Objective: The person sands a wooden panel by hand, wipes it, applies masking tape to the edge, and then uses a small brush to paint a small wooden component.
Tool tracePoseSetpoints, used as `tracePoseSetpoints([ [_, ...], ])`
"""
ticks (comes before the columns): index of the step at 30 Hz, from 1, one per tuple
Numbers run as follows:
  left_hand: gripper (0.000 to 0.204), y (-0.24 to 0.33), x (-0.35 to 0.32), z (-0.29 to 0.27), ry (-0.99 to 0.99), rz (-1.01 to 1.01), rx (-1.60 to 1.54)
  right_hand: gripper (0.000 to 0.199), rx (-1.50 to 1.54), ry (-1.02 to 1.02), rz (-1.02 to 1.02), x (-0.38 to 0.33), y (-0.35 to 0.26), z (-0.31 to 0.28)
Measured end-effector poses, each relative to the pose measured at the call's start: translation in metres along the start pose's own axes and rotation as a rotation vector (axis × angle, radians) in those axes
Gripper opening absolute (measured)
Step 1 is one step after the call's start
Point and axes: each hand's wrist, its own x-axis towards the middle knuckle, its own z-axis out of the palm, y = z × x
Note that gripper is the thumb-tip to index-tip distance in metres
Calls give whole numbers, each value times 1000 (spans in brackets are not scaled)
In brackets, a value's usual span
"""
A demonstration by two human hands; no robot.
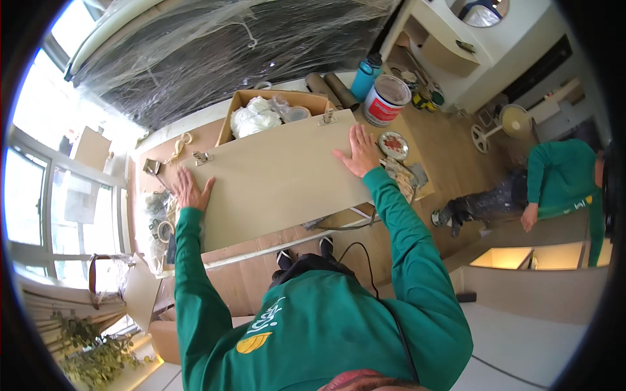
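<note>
A beige cabinet door panel (274,179) lies flat on a cardboard-covered work surface (248,257), with two metal hinges (202,157) along its far edge. My left hand (189,189) rests flat with fingers spread on the panel's left end. My right hand (357,151) lies palm down on its right end, near the second hinge (327,117). Both arms wear green sleeves.
An open cardboard box (274,107) with white bags sits behind the panel. A paint can (386,99), a blue bottle (365,77) and a round lid (393,144) stand at the right. A plastic-wrapped mattress (228,45) leans behind. Another person in green (561,176) works at right.
</note>
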Motion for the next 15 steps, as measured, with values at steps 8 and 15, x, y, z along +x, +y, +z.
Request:
tracePoseSetpoints([
  [8, 98, 2, 79, 25, 119, 302, -24, 107, 8, 3, -31, 70, -2, 29],
  [15, 84, -158, -4, 57, -116, -178, -111, 106, -102, -71, 38, 77, -35, 28],
])
